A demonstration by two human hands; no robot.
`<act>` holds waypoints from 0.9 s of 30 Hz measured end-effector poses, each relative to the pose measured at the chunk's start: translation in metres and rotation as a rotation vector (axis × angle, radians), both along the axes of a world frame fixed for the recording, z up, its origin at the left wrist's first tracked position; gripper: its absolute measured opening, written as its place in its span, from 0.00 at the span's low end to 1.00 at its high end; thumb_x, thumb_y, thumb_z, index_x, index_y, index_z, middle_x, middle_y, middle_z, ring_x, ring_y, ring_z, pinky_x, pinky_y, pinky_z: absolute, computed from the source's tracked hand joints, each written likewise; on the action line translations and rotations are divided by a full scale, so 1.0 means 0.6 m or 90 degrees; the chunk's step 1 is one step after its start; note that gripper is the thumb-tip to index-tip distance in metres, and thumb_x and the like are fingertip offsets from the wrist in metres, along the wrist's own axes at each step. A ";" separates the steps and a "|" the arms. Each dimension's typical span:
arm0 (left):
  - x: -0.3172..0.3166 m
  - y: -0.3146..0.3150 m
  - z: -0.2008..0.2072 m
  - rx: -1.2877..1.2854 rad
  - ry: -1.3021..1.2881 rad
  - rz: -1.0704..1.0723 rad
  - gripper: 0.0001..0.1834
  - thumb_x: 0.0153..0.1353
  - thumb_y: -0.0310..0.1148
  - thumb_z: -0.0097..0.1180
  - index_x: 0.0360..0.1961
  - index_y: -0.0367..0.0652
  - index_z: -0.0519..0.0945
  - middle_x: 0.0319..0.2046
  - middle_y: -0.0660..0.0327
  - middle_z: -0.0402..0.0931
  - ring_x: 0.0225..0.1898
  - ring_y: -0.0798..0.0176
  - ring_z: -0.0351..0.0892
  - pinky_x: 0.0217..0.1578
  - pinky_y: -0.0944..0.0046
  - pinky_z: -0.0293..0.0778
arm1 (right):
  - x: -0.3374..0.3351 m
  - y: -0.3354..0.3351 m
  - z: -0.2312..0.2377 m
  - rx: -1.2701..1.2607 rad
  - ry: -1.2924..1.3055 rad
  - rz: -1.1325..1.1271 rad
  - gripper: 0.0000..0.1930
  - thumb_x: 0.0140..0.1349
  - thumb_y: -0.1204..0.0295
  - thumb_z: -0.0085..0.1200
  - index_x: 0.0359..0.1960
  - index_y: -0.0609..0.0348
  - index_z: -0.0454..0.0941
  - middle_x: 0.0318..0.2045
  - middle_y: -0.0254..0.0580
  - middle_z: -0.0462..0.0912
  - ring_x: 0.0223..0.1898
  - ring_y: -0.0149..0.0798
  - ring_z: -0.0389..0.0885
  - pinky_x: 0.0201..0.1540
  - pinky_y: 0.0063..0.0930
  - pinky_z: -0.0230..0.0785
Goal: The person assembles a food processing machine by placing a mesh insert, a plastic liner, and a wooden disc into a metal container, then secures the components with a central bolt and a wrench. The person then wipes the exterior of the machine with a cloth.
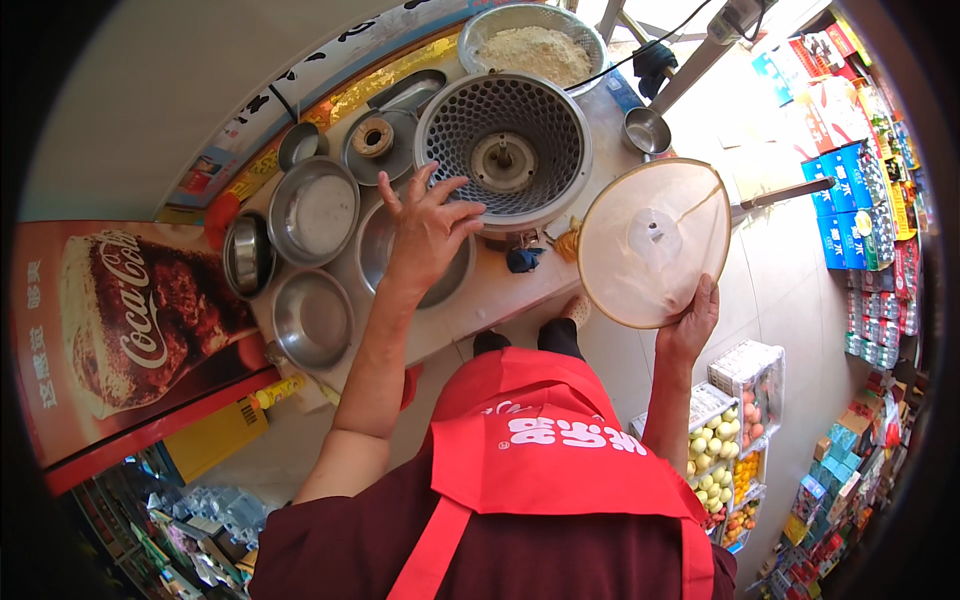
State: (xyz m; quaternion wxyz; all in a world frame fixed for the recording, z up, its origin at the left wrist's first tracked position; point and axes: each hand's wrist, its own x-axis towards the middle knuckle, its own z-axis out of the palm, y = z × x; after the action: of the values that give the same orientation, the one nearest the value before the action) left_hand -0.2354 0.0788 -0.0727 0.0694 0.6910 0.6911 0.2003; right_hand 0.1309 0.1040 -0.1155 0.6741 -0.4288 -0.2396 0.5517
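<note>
My right hand point(690, 325) grips the rim of a round, off-white mesh filter point(625, 265), thumb against its lower right edge. The filter has a thin hoop around it and a pale disc with a small hole at its centre. Over the left rim of a grey metal drum point(560, 130) hangs my left hand point(430, 225), its fingers spread and nothing in them. Whether its fingertips touch the drum cannot be made out. Holes cover the drum's inner wall, and a short shaft point(503, 155) stands in its middle.
Several steel bowls point(312, 318) crowd the counter's left side, near a ring-shaped piece point(373, 137) on a lid. Behind the drum sits a colander point(472, 45) of pale crumbly stuff. A small steel cup point(647, 130) stands right. Fruit crates point(745, 360) are on the floor.
</note>
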 end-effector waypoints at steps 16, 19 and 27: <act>-0.002 -0.002 0.007 0.019 0.015 0.023 0.16 0.51 0.47 0.69 0.41 0.59 0.89 0.53 0.67 0.79 0.69 0.53 0.61 0.68 0.25 0.26 | -0.002 0.014 0.009 -0.026 -0.008 -0.025 0.07 0.73 0.68 0.52 0.41 0.57 0.77 0.39 0.35 0.85 0.39 0.27 0.83 0.42 0.20 0.78; -0.002 -0.001 0.007 0.018 0.013 0.026 0.14 0.52 0.47 0.69 0.39 0.59 0.89 0.53 0.67 0.79 0.69 0.53 0.60 0.68 0.25 0.26 | -0.003 0.016 0.007 -0.014 -0.011 -0.014 0.07 0.73 0.68 0.52 0.42 0.57 0.77 0.40 0.35 0.85 0.39 0.27 0.83 0.41 0.21 0.78; -0.005 -0.008 -0.023 0.008 0.017 0.020 0.15 0.55 0.48 0.68 0.42 0.58 0.89 0.53 0.69 0.80 0.70 0.54 0.60 0.68 0.27 0.23 | 0.017 0.039 0.005 0.009 -0.055 0.012 0.12 0.74 0.67 0.49 0.52 0.61 0.74 0.46 0.38 0.83 0.47 0.30 0.81 0.47 0.24 0.76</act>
State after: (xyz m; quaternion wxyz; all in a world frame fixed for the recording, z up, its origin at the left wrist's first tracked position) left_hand -0.2383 0.0737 -0.0865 0.0528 0.6830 0.7015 0.1968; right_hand 0.1413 0.1277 -0.1127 0.6608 -0.4453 -0.2764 0.5373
